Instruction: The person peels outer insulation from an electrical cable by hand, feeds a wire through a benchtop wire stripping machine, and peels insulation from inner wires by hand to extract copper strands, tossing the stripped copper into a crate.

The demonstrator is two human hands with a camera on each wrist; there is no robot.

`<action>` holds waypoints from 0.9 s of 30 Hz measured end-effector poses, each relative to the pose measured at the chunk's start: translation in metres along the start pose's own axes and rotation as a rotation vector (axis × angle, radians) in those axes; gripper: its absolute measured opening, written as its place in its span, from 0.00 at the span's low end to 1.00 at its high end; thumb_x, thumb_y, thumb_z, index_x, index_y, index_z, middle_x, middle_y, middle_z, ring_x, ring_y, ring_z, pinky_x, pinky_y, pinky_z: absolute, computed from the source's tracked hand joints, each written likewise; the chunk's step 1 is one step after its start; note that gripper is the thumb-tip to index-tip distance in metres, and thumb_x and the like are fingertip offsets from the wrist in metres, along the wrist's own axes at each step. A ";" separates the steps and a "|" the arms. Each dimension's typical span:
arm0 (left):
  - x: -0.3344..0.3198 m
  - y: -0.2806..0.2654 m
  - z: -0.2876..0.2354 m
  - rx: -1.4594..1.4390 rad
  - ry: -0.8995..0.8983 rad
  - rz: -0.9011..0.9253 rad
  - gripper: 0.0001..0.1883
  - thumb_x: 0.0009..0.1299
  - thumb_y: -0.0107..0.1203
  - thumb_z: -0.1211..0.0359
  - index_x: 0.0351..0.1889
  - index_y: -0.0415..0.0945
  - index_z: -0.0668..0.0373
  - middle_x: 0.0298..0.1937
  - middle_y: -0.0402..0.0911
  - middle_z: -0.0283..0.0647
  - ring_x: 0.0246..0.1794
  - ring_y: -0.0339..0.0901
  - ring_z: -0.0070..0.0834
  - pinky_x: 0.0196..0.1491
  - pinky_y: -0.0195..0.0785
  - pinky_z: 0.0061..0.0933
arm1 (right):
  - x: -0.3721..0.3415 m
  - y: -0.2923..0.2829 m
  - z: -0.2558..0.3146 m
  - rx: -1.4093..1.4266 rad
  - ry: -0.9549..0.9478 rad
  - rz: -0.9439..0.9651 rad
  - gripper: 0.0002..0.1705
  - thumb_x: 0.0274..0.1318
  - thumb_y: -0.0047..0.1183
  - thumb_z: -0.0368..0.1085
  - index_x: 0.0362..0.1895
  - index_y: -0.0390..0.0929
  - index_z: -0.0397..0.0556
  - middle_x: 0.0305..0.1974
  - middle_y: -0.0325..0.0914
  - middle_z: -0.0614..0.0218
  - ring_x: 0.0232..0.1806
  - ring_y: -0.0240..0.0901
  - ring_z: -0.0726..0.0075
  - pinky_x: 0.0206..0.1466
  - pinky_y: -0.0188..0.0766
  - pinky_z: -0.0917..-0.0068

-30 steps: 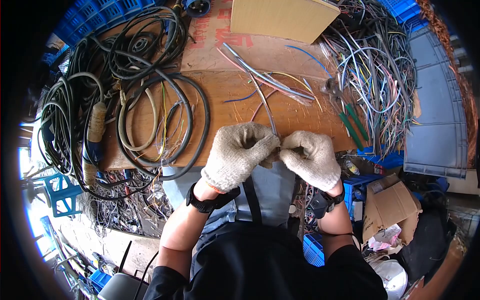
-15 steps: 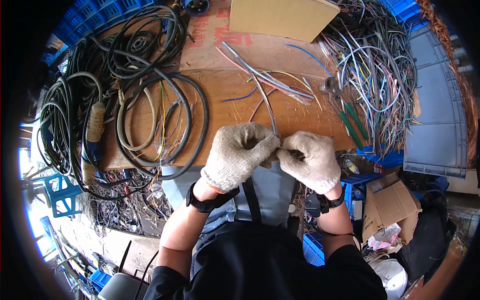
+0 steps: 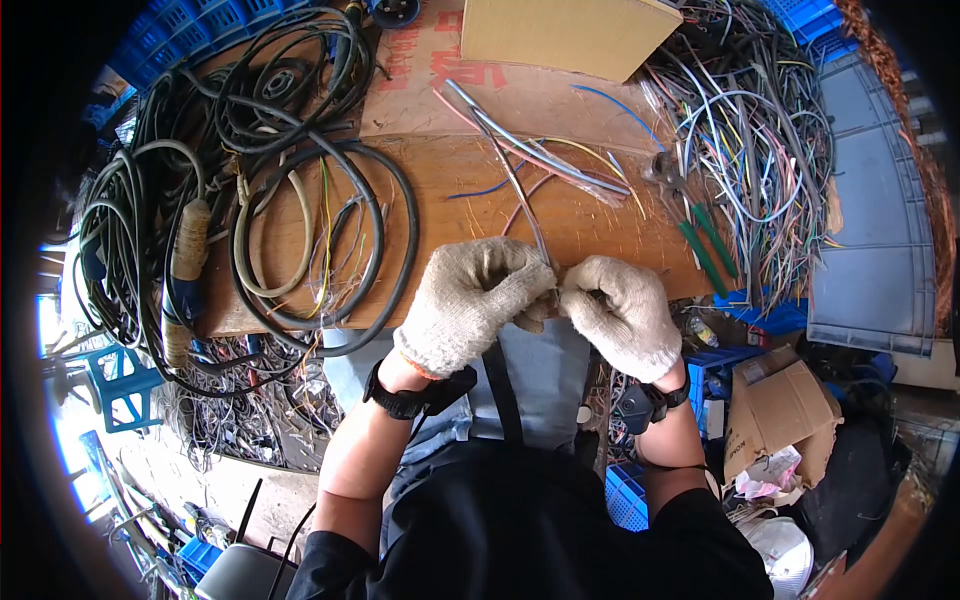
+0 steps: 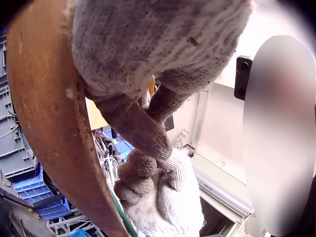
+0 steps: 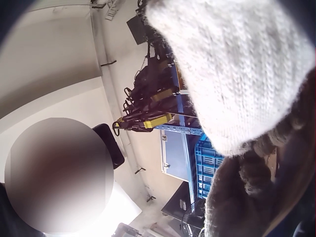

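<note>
Both hands wear knitted off-white gloves and meet at the table's front edge in the head view. The left hand [image 3: 474, 305] pinches the near end of a thin grey cable [image 3: 524, 200], which runs away over the wooden table. Close beside it, the right hand [image 3: 622, 312] has its thumb and fingers pinched together at that same end; what lies between the fingertips is hidden. In the left wrist view the left hand's fingers [image 4: 143, 128] touch the right hand [image 4: 165, 192]. The right wrist view shows mostly the back of the right glove [image 5: 242, 74].
Loose coloured wires [image 3: 560, 168] lie beyond the hands. Green-handled pliers [image 3: 708, 250] rest to the right, near a large wire pile [image 3: 750, 150]. Thick black cable coils [image 3: 413, 230] cover the left side. A yellowish board [image 3: 565, 38] stands at the back.
The left hand has shifted slightly left and away from the body, and the cable's near part has moved a little with it. The right hand has tilted slightly.
</note>
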State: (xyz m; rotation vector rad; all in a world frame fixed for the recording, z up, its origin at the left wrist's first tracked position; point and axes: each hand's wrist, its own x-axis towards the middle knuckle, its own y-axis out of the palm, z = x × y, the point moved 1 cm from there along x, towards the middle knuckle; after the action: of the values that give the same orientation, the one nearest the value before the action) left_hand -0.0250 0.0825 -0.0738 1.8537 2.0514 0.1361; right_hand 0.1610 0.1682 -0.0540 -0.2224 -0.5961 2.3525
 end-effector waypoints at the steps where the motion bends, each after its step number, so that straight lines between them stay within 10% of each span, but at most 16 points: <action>1: -0.001 0.000 -0.002 0.000 0.000 0.000 0.10 0.77 0.57 0.67 0.41 0.80 0.67 0.33 0.86 0.39 0.28 0.85 0.23 0.32 0.78 0.20 | 0.000 0.001 -0.001 0.041 -0.003 -0.023 0.03 0.60 0.60 0.30 0.38 0.82 0.44 0.31 0.83 0.64 0.32 0.82 0.71 0.34 0.76 0.73; 27: 0.000 0.003 0.002 -0.002 0.009 -0.025 0.10 0.77 0.56 0.68 0.43 0.79 0.68 0.33 0.86 0.41 0.30 0.84 0.23 0.33 0.81 0.23 | 0.002 0.000 0.005 -0.219 -0.221 -0.085 0.06 0.52 0.65 0.27 0.34 0.82 0.46 0.31 0.82 0.62 0.30 0.81 0.62 0.33 0.75 0.71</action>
State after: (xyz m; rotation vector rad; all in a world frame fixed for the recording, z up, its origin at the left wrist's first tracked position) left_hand -0.0216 0.0825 -0.0748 1.8290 2.0785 0.1399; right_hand 0.1583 0.1675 -0.0499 -0.0330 -0.9532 2.2439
